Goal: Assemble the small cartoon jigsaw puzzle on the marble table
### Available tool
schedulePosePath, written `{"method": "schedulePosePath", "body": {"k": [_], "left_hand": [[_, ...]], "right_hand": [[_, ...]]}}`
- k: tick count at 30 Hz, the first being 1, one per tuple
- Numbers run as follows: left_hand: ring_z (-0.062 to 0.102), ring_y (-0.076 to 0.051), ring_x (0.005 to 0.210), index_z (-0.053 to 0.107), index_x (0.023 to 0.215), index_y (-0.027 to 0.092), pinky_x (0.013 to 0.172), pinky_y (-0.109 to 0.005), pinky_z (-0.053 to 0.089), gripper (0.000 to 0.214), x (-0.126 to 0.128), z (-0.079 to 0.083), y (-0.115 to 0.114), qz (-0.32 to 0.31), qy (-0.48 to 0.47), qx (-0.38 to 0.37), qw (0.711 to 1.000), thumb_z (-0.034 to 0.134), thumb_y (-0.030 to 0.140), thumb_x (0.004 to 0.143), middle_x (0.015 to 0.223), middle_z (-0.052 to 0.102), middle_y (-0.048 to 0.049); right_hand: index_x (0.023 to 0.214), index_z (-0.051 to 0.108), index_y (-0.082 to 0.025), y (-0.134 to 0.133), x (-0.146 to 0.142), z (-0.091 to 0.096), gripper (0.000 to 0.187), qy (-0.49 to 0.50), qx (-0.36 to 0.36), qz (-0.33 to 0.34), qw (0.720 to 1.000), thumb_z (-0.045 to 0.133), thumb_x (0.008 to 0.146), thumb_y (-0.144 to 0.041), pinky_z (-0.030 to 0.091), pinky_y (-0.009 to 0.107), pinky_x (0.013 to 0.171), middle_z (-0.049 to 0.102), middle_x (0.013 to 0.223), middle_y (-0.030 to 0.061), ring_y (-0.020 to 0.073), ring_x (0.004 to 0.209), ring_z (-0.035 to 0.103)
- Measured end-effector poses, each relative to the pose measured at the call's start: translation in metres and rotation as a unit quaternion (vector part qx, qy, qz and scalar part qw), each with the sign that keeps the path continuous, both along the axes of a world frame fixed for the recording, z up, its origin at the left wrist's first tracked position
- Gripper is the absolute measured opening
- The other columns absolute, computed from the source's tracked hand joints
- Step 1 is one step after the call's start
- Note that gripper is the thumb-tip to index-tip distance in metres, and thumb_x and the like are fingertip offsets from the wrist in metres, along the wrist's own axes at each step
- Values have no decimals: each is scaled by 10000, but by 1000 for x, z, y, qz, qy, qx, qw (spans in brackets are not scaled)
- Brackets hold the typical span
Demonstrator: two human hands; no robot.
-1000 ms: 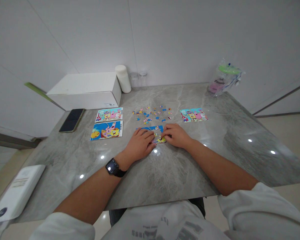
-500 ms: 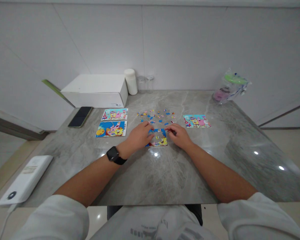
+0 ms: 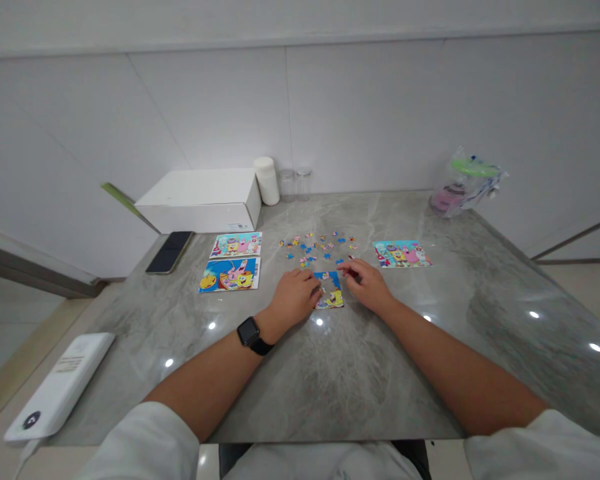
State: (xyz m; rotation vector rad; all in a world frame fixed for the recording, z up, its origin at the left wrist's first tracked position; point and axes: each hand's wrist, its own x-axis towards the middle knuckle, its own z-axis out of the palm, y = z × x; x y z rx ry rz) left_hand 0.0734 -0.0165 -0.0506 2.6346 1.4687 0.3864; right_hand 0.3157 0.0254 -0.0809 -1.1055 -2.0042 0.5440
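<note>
A partly filled jigsaw puzzle (image 3: 334,298) with a blue and yellow cartoon picture lies flat on the table in front of me. My left hand (image 3: 296,295) covers its left side, fingers bent and drawn together over the inner area; what lies under the fingertips is hidden. Just off the puzzle's right edge is my right hand (image 3: 364,283), thumb and forefinger pinched near the upper right corner. Anything between those fingertips is too small to name. Loose puzzle pieces (image 3: 327,256), blue, yellow and pink, are scattered beyond both hands.
Left of the puzzle lie two cartoon picture cards (image 3: 236,245), a third picture card (image 3: 403,254) to its right. Farther out are a phone (image 3: 170,253), a white box (image 3: 200,200), a white bottle (image 3: 267,181), clear jars (image 3: 303,185), a bagged item (image 3: 463,187) and a power bank (image 3: 63,383).
The view has tilted up a little, so everything sits lower. My left hand's fingers have closed together and moved farther over the puzzle. My right hand stays beside its right edge.
</note>
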Motion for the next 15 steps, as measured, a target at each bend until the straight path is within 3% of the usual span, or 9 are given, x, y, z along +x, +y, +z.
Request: {"method": "schedulePosePath", "body": {"k": [15], "left_hand": [[681, -271, 1011, 798, 1059, 204, 897, -410, 540, 170, 5, 2, 1, 1, -21, -28, 999, 704, 323, 984, 1075, 744, -94]], "right_hand": [[1122, 748, -238, 1, 1, 0, 293, 13, -18, 0, 1000, 582, 893, -161, 520, 358, 813, 707, 917, 43, 215, 835, 652]]}}
